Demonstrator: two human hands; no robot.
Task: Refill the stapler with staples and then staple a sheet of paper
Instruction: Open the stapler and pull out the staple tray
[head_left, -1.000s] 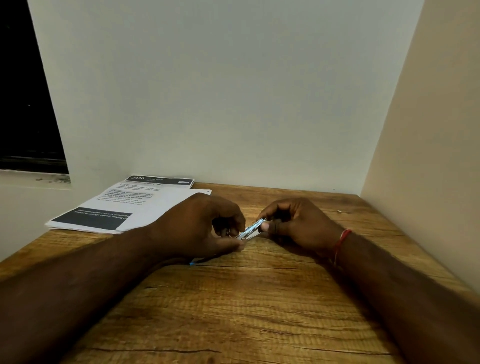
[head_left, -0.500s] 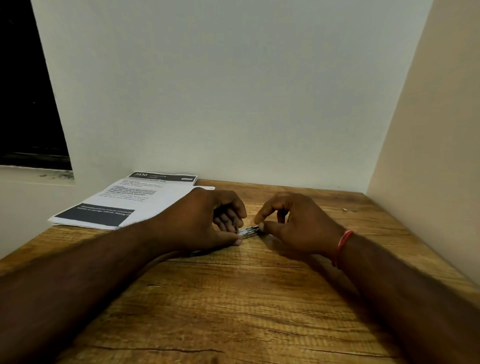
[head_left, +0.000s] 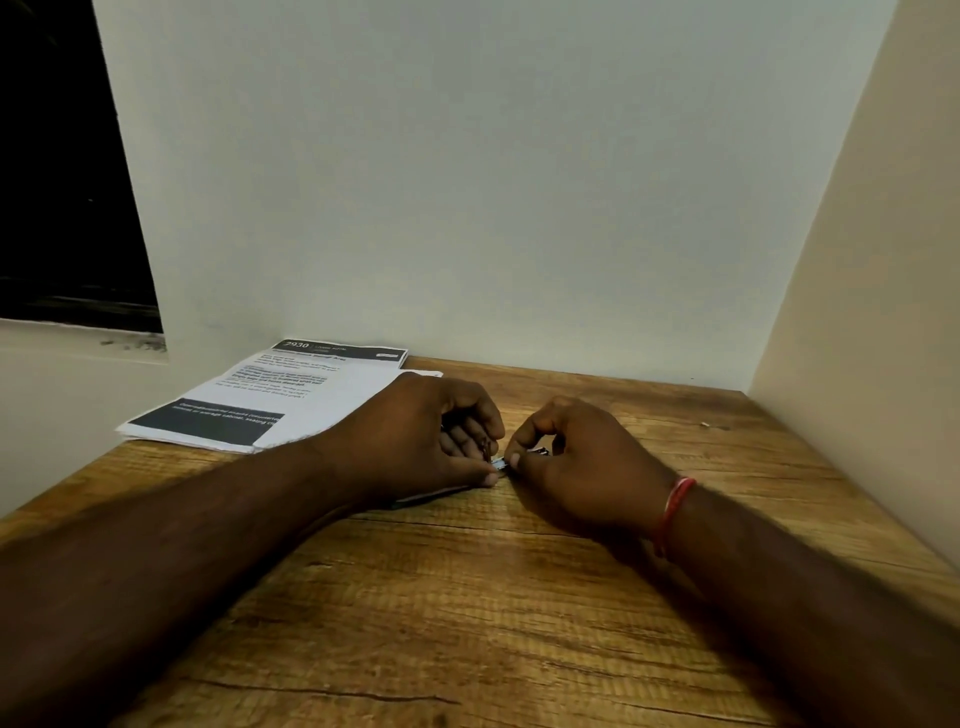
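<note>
Both your hands are down on the wooden table (head_left: 467, 623), meeting at the middle. Left hand (head_left: 431, 441) is curled shut around the stapler (head_left: 500, 464), thumb tip pressed to the tabletop; only a small metallic bit of the stapler shows between the two hands, the rest is hidden under your fingers. A pale strip (head_left: 431, 494) pokes out under the left palm, cant tell if its stapler base or paper. Right hand (head_left: 566, 462) is pinched narrow, thumb and forefinger closed on something small at the stapler's end, probably the staple strip or the magazine tip, too small to tell which

Looks like the refill step, near seating the staples. Do it well: keep the left hand clamped so the body doesnt slide, line the strip up straight with the channel, legs down, and feed it flat, dont force at an angle or the strip snaps. Close the top only once its fully in

The printed sheets (head_left: 270, 400) lie stacked at the back left, just behind your left wrist, not yet stapled, easy reach afterwards

Red thread band (head_left: 672, 514) on right wrist, clear of the work
</note>
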